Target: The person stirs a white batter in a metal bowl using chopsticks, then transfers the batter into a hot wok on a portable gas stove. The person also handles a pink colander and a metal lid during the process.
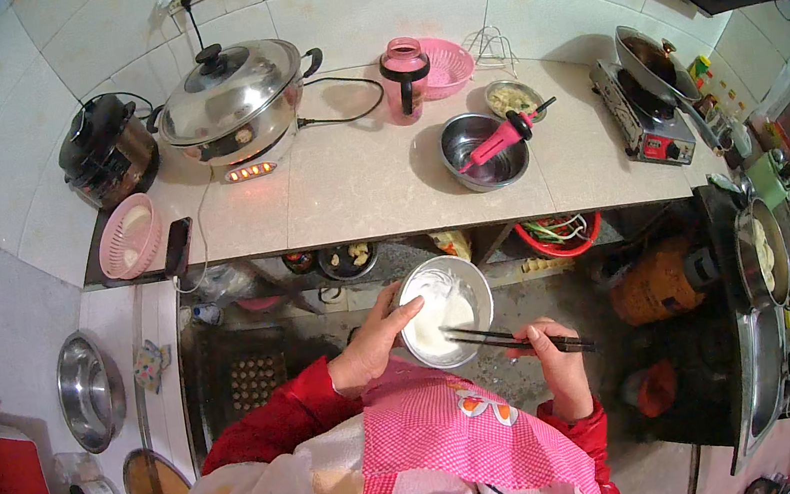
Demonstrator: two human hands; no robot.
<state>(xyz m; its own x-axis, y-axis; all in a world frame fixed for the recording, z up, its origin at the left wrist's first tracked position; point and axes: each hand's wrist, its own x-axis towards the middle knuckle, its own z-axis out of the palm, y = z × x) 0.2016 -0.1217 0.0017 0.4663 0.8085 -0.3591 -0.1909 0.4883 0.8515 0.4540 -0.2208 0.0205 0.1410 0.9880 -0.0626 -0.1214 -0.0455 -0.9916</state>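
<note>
My left hand (375, 337) grips a metal bowl (478, 282) by its left rim, the thumb lying over the edge. Inside is a smooth white batter-like mixture (436, 321), with smears up the far wall. A pair of dark chopsticks (499, 339) is held in my right hand (557, 368), to the right of the bowl. Their tips reach into the white mixture. The bowl is held in the air in front of the pink checked apron (435, 423), short of the counter's front edge.
On the counter (358, 199) stand a lidded electric pot (232, 111), a pink jug (407, 86), a steel bowl (474, 133) with a pink tool across it, and a portable gas stove (641, 114) bearing a pan. A phone (178, 245) lies by a pink basket (130, 236).
</note>
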